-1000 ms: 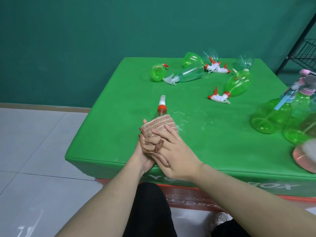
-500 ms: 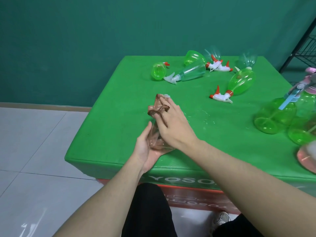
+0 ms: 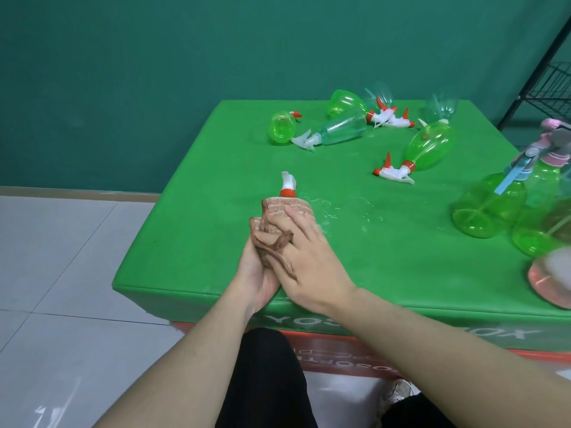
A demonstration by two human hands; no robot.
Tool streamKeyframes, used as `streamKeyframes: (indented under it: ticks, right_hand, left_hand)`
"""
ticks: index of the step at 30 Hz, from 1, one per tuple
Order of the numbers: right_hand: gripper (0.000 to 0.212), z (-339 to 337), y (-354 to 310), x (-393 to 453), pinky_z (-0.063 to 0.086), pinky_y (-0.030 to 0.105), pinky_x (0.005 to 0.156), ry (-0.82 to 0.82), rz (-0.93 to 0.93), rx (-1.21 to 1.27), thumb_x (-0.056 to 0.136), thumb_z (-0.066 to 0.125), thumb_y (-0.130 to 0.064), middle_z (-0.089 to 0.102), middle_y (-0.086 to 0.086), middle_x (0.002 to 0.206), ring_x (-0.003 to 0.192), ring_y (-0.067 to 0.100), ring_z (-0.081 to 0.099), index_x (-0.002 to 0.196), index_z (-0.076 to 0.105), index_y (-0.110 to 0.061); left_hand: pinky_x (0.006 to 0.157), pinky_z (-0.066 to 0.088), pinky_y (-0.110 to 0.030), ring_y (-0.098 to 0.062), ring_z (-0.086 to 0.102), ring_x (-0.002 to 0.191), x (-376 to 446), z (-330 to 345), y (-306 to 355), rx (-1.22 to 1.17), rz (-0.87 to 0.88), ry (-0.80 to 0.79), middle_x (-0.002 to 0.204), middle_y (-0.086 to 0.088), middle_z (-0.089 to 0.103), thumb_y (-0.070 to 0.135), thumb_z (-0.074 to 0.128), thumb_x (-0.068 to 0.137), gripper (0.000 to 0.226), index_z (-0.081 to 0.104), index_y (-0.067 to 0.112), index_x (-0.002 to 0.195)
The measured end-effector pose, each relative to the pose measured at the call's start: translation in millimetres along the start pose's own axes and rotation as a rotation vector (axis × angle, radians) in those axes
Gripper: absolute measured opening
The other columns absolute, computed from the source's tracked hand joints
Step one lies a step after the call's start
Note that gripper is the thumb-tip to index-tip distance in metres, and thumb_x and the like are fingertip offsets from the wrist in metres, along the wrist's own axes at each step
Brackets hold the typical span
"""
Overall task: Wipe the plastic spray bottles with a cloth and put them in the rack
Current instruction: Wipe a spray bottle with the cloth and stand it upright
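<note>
A spray bottle (image 3: 288,184) with a white nozzle and an orange collar pokes out from a brown striped cloth (image 3: 285,211) near the front of the green table (image 3: 200,242). My left hand (image 3: 258,273) cradles the bottle's base from below. My right hand (image 3: 306,261) presses the cloth around the bottle's body, which is hidden under it. A black wire rack (image 3: 550,88) stands at the far right edge of the view.
Several green and clear spray bottles (image 3: 429,146) lie on their sides at the back of the table. More green bottles (image 3: 491,205) and a pink one (image 3: 550,273) crowd the right edge. Water droplets (image 3: 346,208) speckle the table beside the cloth. Tiled floor lies to the left.
Half a second ago my right hand had the cloth up at the nozzle, with the clear body bare; now the cloth has slid back down over the body and the nozzle shows.
</note>
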State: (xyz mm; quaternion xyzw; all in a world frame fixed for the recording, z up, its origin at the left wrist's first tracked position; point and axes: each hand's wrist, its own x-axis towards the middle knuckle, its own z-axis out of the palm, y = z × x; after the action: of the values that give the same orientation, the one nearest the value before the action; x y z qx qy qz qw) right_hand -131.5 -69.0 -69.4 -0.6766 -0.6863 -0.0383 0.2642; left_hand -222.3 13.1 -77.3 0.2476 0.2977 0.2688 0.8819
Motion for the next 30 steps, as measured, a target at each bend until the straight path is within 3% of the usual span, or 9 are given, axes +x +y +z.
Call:
streamKeyframes:
  ticks: [5, 8, 12, 14, 17, 21, 25, 27, 30]
  right_hand:
    - [0.052, 14, -2, -17, 0.010, 0.055, 0.126, -0.031, -0.199, -0.181, 0.098, 0.047, -0.037, 0.039, 0.002, 0.160, 0.155, 0.029, 0.016, 0.149, 0.049, -0.027]
    - [0.054, 15, -4, -19, 0.011, 0.053, 0.126, 0.016, -0.227, -0.174, 0.095, 0.053, -0.036, 0.042, 0.001, 0.158, 0.154, 0.029, 0.020, 0.148, 0.051, -0.026]
    - [0.050, 15, -2, -20, 0.015, 0.052, 0.125, 0.072, -0.218, -0.134, 0.094, 0.056, -0.036, 0.045, 0.000, 0.156, 0.152, 0.030, 0.025, 0.143, 0.057, -0.027]
    - [0.054, 15, -1, -22, 0.015, 0.052, 0.125, 0.098, -0.201, -0.137, 0.092, 0.059, -0.037, 0.046, 0.001, 0.155, 0.151, 0.030, 0.027, 0.145, 0.054, -0.028]
    - [0.066, 9, -1, -14, 0.017, 0.051, 0.125, 0.131, -0.150, -0.142, 0.089, 0.059, -0.042, 0.047, 0.003, 0.153, 0.149, 0.029, 0.030, 0.150, 0.044, -0.022]
    - [0.067, 0, -6, 11, 0.018, 0.051, 0.125, 0.086, -0.028, -0.157, 0.088, 0.049, -0.051, 0.043, 0.007, 0.157, 0.150, 0.030, 0.027, 0.144, 0.054, -0.017]
    - [0.075, -5, -10, 33, 0.010, 0.050, 0.127, 0.006, 0.148, -0.114, 0.094, 0.030, -0.064, 0.025, 0.009, 0.166, 0.155, 0.030, 0.012, 0.151, 0.047, -0.017]
    - [0.076, -8, -8, 43, 0.012, 0.046, 0.127, 0.005, 0.247, -0.036, 0.097, 0.022, -0.065, 0.023, 0.008, 0.167, 0.155, 0.027, 0.014, 0.154, 0.042, -0.018]
    - [0.074, -10, -6, 54, 0.023, 0.044, 0.124, 0.016, 0.367, 0.130, 0.099, 0.017, -0.067, 0.024, 0.002, 0.167, 0.152, 0.021, 0.024, 0.157, 0.036, -0.025]
  left_hand:
    - [0.056, 0.062, -0.034, -0.024, 0.075, 0.069, -1, -4, -2, 0.085, 0.010, 0.071, 0.081, -0.014, 0.075, 0.048, 0.034, 0.107, 0.062, 0.077, 0.007, 0.090]
    - [0.054, 0.061, -0.031, -0.023, 0.074, 0.066, 0, -6, -3, 0.053, 0.021, 0.095, 0.078, -0.011, 0.075, 0.055, 0.035, 0.105, 0.073, 0.082, 0.013, 0.068]
    - [0.056, 0.061, -0.030, -0.021, 0.074, 0.065, -2, -5, -5, 0.043, 0.031, 0.071, 0.077, -0.010, 0.076, 0.044, 0.033, 0.108, 0.072, 0.081, 0.014, 0.063]
    - [0.057, 0.062, -0.031, -0.022, 0.075, 0.068, -2, -3, -5, 0.065, 0.039, 0.075, 0.079, -0.011, 0.076, 0.041, 0.035, 0.108, 0.068, 0.081, 0.013, 0.068]
    - [0.060, 0.062, -0.032, -0.022, 0.075, 0.073, -4, 1, -5, 0.068, 0.050, 0.061, 0.085, -0.012, 0.076, 0.043, 0.039, 0.106, 0.053, 0.076, 0.010, 0.090]
    - [0.073, 0.062, -0.032, -0.019, 0.076, 0.089, -6, 1, -5, 0.068, 0.089, 0.001, 0.102, -0.007, 0.078, 0.036, 0.034, 0.109, 0.040, 0.068, 0.016, 0.111]
    - [0.095, 0.056, -0.040, -0.023, 0.069, 0.114, -5, 0, -4, 0.052, 0.098, -0.046, 0.124, -0.007, 0.072, 0.032, 0.033, 0.108, 0.040, 0.066, 0.017, 0.124]
    - [0.101, 0.051, -0.044, -0.026, 0.064, 0.124, -3, 0, -2, 0.009, 0.098, -0.072, 0.134, -0.009, 0.067, 0.034, 0.035, 0.109, 0.041, 0.063, 0.017, 0.132]
    - [0.105, 0.049, -0.050, -0.026, 0.065, 0.122, -1, -2, 0, -0.023, 0.067, -0.078, 0.135, -0.010, 0.066, 0.036, 0.039, 0.109, 0.040, 0.063, 0.017, 0.134]
